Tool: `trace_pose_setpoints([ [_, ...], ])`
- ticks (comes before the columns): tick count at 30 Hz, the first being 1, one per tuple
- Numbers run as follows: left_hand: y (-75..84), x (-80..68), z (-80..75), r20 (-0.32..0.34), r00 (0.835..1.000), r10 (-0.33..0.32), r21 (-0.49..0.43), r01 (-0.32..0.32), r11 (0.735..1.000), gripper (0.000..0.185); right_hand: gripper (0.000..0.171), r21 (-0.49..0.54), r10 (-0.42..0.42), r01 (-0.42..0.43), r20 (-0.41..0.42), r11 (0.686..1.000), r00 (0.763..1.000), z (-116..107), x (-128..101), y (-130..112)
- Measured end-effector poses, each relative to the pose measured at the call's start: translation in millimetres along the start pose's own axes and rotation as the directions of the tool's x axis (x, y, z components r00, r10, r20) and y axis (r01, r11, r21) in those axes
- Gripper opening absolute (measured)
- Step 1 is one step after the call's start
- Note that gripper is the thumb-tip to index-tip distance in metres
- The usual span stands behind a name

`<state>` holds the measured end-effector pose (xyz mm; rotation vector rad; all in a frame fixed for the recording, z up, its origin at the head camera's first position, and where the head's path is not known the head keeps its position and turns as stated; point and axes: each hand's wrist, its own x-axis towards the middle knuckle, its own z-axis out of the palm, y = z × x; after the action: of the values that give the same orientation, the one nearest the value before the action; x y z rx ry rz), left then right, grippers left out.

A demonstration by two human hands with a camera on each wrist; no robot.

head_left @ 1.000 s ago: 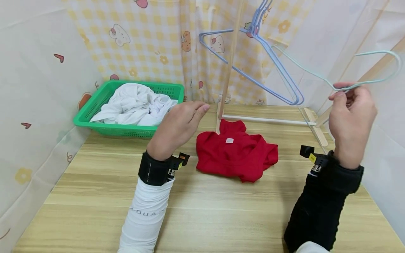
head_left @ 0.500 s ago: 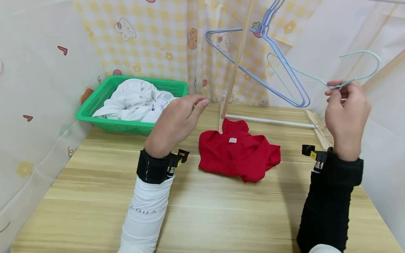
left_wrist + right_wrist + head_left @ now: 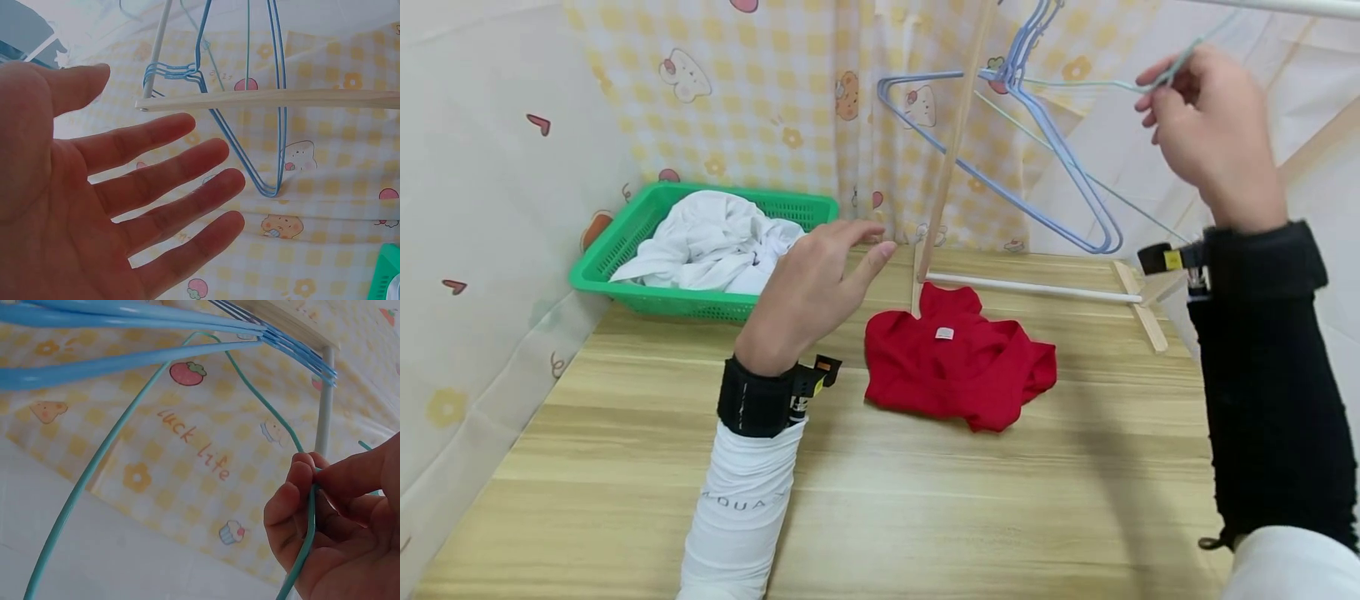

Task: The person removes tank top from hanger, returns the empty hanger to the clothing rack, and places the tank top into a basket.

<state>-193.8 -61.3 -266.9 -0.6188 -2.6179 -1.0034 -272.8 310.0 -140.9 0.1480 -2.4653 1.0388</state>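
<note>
In the head view my right hand [image 3: 1217, 133] is raised at the upper right and pinches a mint-green wire hanger [image 3: 115, 429] at the base of its hook. The right wrist view shows thumb and fingertips closed on that wire, with the hook partly hidden behind the hand. Several blue hangers [image 3: 1015, 198] hang from the rack beside it. My left hand [image 3: 812, 287] hovers over the table by the basket, its fingers spread and holding nothing, as its wrist view confirms. A red garment [image 3: 955, 379] with a white neck label lies loosely folded between the two arms.
A green basket [image 3: 700, 307] with crumpled white cloth [image 3: 715, 237] stands at the back left. The rack has a wooden post [image 3: 950, 167], a white top rail [image 3: 1300, 7] and a lower bar [image 3: 1037, 287]. Patterned curtains hang behind the table [image 3: 925, 517].
My right hand has risen and carried the mint-green hanger up towards the top rail; the hanger has turned on the way. My left hand has stayed nearly in place, its fingers a little more spread.
</note>
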Motion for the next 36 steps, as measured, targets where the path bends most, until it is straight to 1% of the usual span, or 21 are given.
trace_pose_setpoints([
  [3, -1.0, -1.9, 0.0, 0.002, 1.000, 0.014, 0.029, -0.014, 0.999, 0.053, 0.024, -0.018, -0.033, 0.034, 0.046, 0.999, 0.998, 4.7, 18.6, -11.3],
  [6, -2.0, -3.5, 1.2, -0.008, 0.999, 0.045, 0.055, -0.045, 0.997, 0.053, 0.023, -0.041, -0.040, 0.044, 0.088, 0.998, 0.995, 10.0, 33.9, -20.9],
  [9, -2.6, -3.8, 2.7, -0.024, 0.997, 0.079, 0.066, -0.077, 0.995, 0.052, 0.023, -0.061, -0.041, 0.049, 0.122, 0.997, 0.992, 16.1, 44.6, -28.2],
  [14, -2.4, -3.3, 4.2, -0.021, 0.996, 0.086, 0.066, -0.084, 0.994, 0.052, 0.023, -0.076, -0.055, 0.069, 0.166, 0.995, 0.985, 29.5, 55.8, -34.3],
  [17, -2.7, -3.7, 3.8, -0.021, 0.996, 0.083, 0.070, -0.081, 0.994, 0.051, 0.023, -0.118, -0.054, 0.078, 0.198, 0.990, 0.979, 39.1, 59.8, -35.1],
  [22, -3.9, -4.6, 2.7, -0.026, 0.997, 0.077, 0.073, -0.075, 0.995, 0.050, 0.033, -0.180, -0.042, 0.089, 0.251, 0.980, 0.967, 52.1, 63.2, -32.1],
  [25, -4.7, -4.8, 1.7, -0.024, 0.997, 0.073, 0.073, -0.071, 0.995, 0.050, 0.035, -0.202, -0.040, 0.099, 0.278, 0.974, 0.960, 57.0, 63.9, -30.7],
  [31, -5.8, -4.7, 0.8, -0.020, 0.997, 0.070, 0.082, -0.068, 0.994, 0.050, 0.038, -0.237, -0.055, 0.134, 0.314, 0.962, 0.948, 58.7, 64.0, -30.5],
  [36, -6.7, -4.8, 0.6, -0.026, 0.997, 0.067, 0.089, -0.064, 0.994, 0.050, 0.044, -0.276, -0.080, 0.187, 0.355, 0.943, 0.931, 51.3, 61.1, -31.7],
])
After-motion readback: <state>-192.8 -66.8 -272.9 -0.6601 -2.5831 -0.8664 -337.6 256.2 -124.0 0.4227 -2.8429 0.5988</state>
